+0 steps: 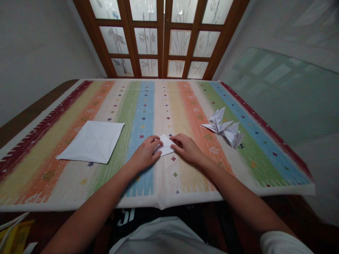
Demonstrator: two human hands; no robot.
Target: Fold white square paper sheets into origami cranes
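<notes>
A small folded piece of white paper (166, 145) lies on the striped tablecloth between my two hands, its tip pointing away from me. My left hand (145, 152) grips its left edge between thumb and curled fingers. On the opposite side, my right hand (186, 147) pinches the right edge the same way. Parts of both paper edges are hidden under my fingers.
To the left lies a creased square stack of white paper (92, 141). Several folded white paper cranes (224, 127) sit clustered on the right. The striped tablecloth (143, 106) covers the table; a wooden door with glass panes (148, 38) stands behind it.
</notes>
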